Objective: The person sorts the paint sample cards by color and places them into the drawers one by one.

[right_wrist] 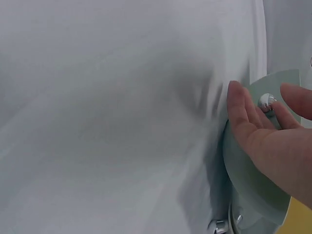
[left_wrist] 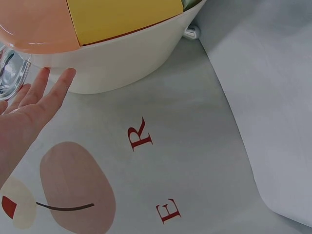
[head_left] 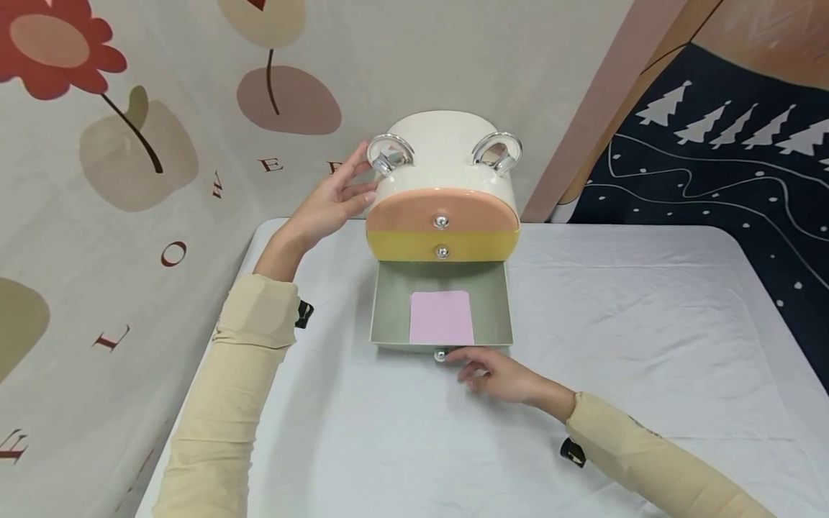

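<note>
A rounded white drawer organizer (head_left: pixel 447 144) with two silver ring handles (head_left: pixel 503 152) stands at the back of the table. Its peach drawer (head_left: pixel 401 212) and yellow drawer (head_left: pixel 401 246) are closed. Pulled out toward the front, the green drawer (head_left: pixel 391 309) holds a pink square of paper or a pad (head_left: pixel 441 317). My left hand (head_left: pixel 327 205) rests its extended fingers against the organizer's left side, below a ring handle. At the green drawer's silver knob (head_left: pixel 441 355), my right hand (head_left: pixel 501 375) touches with one fingertip; its thumb stands apart from the knob in the right wrist view.
A white cloth covers the table (head_left: pixel 622 309). Directly behind and to the left hangs a printed fabric wall (head_left: pixel 414 50) with flowers and letters. A dark cloth with white trees (head_left: pixel 712 165) hangs at the right. Silver feet (left_wrist: pixel 192 32) show under the organizer.
</note>
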A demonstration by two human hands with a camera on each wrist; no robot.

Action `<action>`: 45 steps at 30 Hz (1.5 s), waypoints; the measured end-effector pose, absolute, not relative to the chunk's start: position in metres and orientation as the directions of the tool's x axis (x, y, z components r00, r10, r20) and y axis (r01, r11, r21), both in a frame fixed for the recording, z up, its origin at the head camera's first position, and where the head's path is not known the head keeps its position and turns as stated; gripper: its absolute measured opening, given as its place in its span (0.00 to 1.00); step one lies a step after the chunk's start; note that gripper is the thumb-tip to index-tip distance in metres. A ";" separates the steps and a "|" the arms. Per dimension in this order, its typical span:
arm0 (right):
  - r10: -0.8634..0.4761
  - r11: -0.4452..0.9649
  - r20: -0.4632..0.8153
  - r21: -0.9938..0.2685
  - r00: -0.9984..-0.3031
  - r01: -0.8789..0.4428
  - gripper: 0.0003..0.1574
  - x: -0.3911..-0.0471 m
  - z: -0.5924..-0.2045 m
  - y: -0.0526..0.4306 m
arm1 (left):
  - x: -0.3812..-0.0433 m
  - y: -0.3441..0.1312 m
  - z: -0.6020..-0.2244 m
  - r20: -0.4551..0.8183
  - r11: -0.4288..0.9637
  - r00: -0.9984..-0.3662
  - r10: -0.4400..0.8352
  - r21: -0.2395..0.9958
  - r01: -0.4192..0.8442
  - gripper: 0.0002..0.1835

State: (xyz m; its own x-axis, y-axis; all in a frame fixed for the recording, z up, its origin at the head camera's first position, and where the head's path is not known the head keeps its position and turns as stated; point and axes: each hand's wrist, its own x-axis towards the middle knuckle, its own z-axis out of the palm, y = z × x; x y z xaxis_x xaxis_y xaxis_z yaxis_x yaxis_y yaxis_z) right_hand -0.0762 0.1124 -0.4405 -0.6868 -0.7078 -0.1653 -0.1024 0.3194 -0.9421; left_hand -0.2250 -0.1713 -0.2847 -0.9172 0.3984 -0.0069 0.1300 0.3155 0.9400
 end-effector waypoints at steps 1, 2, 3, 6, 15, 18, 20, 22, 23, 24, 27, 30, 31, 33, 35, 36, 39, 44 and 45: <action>-0.705 0.313 -0.167 -0.945 -0.689 -0.092 0.29 -0.077 -0.441 0.113 | -0.225 -0.172 -0.285 -0.007 0.316 -0.917 0.398 0.940 0.130 0.39; -0.705 0.306 -0.168 -0.948 -0.689 -0.082 0.30 -0.078 -0.441 0.113 | -0.225 -0.172 -0.285 -0.007 0.316 -0.918 0.397 0.940 0.130 0.39; -0.708 0.298 -0.163 -0.951 -0.687 -0.081 0.30 -0.079 -0.440 0.112 | -0.225 -0.173 -0.285 -0.007 0.317 -0.918 0.396 0.939 0.130 0.39; -0.712 0.281 -0.151 -0.956 -0.686 -0.081 0.32 -0.084 -0.436 0.112 | -0.225 -0.174 -0.285 -0.006 0.322 -0.919 0.394 0.938 0.131 0.39; -0.652 0.313 -0.215 -0.950 -0.727 0.000 0.34 -0.122 -0.422 0.109 | -0.225 -0.176 -0.284 -0.006 0.332 -0.922 0.388 0.934 0.133 0.39; -0.626 0.323 -0.236 -0.946 -0.743 0.028 0.35 -0.138 -0.420 0.109 | -0.225 -0.176 -0.284 -0.004 0.332 -0.922 0.386 0.934 0.135 0.39; -0.617 0.323 -0.237 -0.946 -0.751 0.033 0.36 -0.148 -0.421 0.108 | -0.225 -0.176 -0.284 -0.006 0.337 -0.923 0.384 0.932 0.134 0.39; -0.607 0.327 -0.236 -0.945 -0.759 0.032 0.37 -0.157 -0.420 0.107 | -0.225 -0.176 -0.284 -0.008 0.342 -0.925 0.381 0.931 0.132 0.39; -0.599 0.328 -0.237 -0.944 -0.765 0.036 0.38 -0.161 -0.420 0.106 | -0.225 -0.176 -0.284 -0.009 0.343 -0.925 0.380 0.930 0.132 0.39; -0.591 0.328 -0.236 -0.944 -0.771 0.038 0.38 -0.165 -0.420 0.106 | -0.225 -0.176 -0.285 -0.009 0.343 -0.925 0.380 0.930 0.132 0.38; -0.563 0.327 -0.241 -0.944 -0.790 0.055 0.39 -0.174 -0.419 0.105 | -0.225 -0.175 -0.285 -0.007 0.337 -0.923 0.385 0.932 0.133 0.38; -0.540 0.329 -0.254 -0.941 -0.802 0.077 0.39 -0.181 -0.419 0.105 | -0.225 -0.175 -0.286 -0.002 0.325 -0.920 0.392 0.936 0.136 0.38; -0.535 0.325 -0.261 -0.941 -0.803 0.089 0.39 -0.182 -0.420 0.105 | -0.225 -0.175 -0.286 0.000 0.323 -0.919 0.393 0.936 0.138 0.38; -0.528 0.319 -0.271 -0.942 -0.805 0.108 0.40 -0.184 -0.419 0.105 | -0.225 -0.175 -0.286 0.002 0.322 -0.918 0.396 0.936 0.141 0.38; -0.524 0.308 -0.279 -0.943 -0.805 0.126 0.40 -0.185 -0.419 0.105 | -0.224 -0.175 -0.286 0.004 0.321 -0.918 0.395 0.937 0.142 0.38; -0.523 0.301 -0.282 -0.944 -0.804 0.135 0.40 -0.186 -0.419 0.104 | -0.224 -0.175 -0.285 0.003 0.321 -0.919 0.395 0.936 0.142 0.39; -0.515 0.286 -0.289 -0.945 -0.807 0.156 0.40 -0.188 -0.419 0.104 | -0.224 -0.174 -0.285 0.002 0.320 -0.920 0.392 0.937 0.138 0.39; -0.514 0.240 -0.291 -0.952 -0.807 0.191 0.35 -0.187 -0.419 0.106 | -0.225 -0.174 -0.288 0.001 0.301 -0.920 0.393 0.945 0.129 0.39; -0.511 0.228 -0.288 -0.954 -0.810 0.195 0.33 -0.186 -0.419 0.108 | -0.225 -0.174 -0.288 0.001 0.295 -0.919 0.394 0.947 0.128 0.39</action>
